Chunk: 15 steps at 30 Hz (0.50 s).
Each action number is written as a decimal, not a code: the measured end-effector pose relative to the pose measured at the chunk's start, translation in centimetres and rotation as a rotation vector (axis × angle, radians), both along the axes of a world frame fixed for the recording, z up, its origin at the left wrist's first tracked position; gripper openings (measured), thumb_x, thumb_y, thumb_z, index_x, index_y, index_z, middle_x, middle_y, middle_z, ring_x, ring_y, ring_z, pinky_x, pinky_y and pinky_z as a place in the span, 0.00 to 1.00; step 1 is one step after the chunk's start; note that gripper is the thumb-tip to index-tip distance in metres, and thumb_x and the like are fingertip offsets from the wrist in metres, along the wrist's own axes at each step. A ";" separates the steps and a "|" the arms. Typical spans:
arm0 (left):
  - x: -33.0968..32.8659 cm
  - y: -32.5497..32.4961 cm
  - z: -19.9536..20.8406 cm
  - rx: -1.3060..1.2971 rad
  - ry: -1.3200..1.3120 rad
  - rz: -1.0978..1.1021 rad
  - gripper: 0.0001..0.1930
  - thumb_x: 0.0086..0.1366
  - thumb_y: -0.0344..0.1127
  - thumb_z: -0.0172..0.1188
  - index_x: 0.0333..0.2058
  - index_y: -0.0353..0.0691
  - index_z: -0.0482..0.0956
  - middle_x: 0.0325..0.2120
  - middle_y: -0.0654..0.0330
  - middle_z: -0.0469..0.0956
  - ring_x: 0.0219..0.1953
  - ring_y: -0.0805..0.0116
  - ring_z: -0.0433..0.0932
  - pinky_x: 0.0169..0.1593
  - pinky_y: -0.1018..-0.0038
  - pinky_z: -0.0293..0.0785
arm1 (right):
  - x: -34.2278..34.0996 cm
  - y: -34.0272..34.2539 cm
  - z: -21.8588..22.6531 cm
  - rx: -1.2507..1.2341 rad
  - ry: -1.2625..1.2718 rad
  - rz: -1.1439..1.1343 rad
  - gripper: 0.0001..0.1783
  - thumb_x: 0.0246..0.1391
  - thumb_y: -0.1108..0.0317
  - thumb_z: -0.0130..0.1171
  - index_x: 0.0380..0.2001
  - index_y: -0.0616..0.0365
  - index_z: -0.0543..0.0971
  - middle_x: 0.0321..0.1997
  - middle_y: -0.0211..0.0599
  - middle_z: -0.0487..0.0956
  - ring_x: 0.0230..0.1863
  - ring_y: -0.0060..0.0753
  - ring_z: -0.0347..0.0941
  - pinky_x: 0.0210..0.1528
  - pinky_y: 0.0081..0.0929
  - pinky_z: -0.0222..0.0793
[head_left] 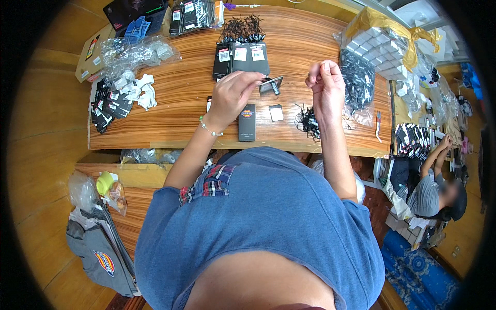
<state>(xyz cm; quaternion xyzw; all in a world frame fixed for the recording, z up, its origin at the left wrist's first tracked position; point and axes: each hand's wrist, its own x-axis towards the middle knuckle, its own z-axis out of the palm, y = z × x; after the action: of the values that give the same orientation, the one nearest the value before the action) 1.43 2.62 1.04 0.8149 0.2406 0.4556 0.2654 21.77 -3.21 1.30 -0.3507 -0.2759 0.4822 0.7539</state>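
My left hand (232, 98), a beaded bracelet at its wrist, pinches a small dark hang tag (266, 89) that is tilted above the table. To its right my right hand (328, 88) is raised with thumb and fingers pressed together; whatever they hold is too small to make out. A long black hang tag (247, 132) lies flat below the left hand. Beside it rests a small white card with a dark edge (276, 113). Under the right wrist sits a tangled bunch of black strings (307, 124).
Stacked black tags (250, 64) with strings lie at the table's far middle. Loose tags (116, 106) and crumpled white paper (146, 95) are at left. A bag of black pieces (356, 82), a box of white packs (374, 49) and a cutter (378, 127) stand right. Another person (429, 194) works farther right.
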 end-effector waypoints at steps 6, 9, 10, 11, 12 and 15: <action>0.1 0.4 0.3 -0.416 -0.090 -0.176 0.03 0.55 0.22 0.52 0.26 0.33 0.75 0.31 0.56 0.76 0.35 0.69 0.75 0.38 0.78 0.70 | -1.4 0.2 1.5 0.164 0.313 0.269 0.05 0.58 0.67 0.46 0.34 0.55 0.68 0.26 0.34 0.70 0.24 0.23 0.62 0.28 0.19 0.59; 0.4 0.5 0.5 -0.430 -0.094 -0.286 0.03 0.55 0.23 0.51 0.28 0.33 0.74 0.32 0.56 0.75 0.35 0.68 0.73 0.41 0.76 0.68 | -1.8 0.2 1.9 0.165 0.395 0.338 0.05 0.58 0.66 0.46 0.34 0.55 0.68 0.26 0.35 0.70 0.24 0.23 0.62 0.28 0.18 0.59; 0.6 -0.1 0.9 -0.563 -0.075 -0.263 0.03 0.53 0.26 0.57 0.27 0.34 0.74 0.31 0.56 0.75 0.37 0.67 0.73 0.44 0.74 0.67 | -2.0 0.1 2.0 0.159 0.416 0.351 0.05 0.58 0.66 0.46 0.34 0.55 0.68 0.26 0.35 0.70 0.24 0.23 0.62 0.28 0.19 0.59; 0.9 -0.5 1.3 -0.525 -0.039 -0.258 0.04 0.52 0.27 0.59 0.27 0.34 0.74 0.31 0.56 0.75 0.37 0.67 0.73 0.44 0.74 0.67 | -2.2 0.1 2.0 0.152 0.436 0.362 0.05 0.58 0.66 0.46 0.34 0.55 0.68 0.26 0.34 0.69 0.25 0.23 0.62 0.28 0.19 0.59; 1.2 -0.7 1.5 -0.486 -0.002 -0.254 0.06 0.50 0.28 0.61 0.27 0.34 0.74 0.31 0.57 0.75 0.37 0.67 0.73 0.44 0.74 0.66 | -2.4 0.1 2.0 0.153 0.463 0.374 0.05 0.57 0.67 0.47 0.34 0.56 0.68 0.26 0.35 0.70 0.25 0.23 0.62 0.28 0.19 0.59; 1.6 -1.0 1.1 -0.389 0.030 -0.197 0.10 0.45 0.29 0.66 0.26 0.35 0.75 0.34 0.58 0.74 0.39 0.67 0.72 0.45 0.73 0.66 | -2.8 0.0 2.2 0.126 0.489 0.355 0.06 0.57 0.67 0.47 0.35 0.57 0.69 0.26 0.35 0.70 0.25 0.23 0.62 0.28 0.19 0.60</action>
<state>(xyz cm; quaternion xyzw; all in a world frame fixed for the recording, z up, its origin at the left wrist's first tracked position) 3.08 1.66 2.16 0.7747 0.2473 0.3603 0.4570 18.99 -3.20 3.55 -0.1230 -0.1726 0.6584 0.7222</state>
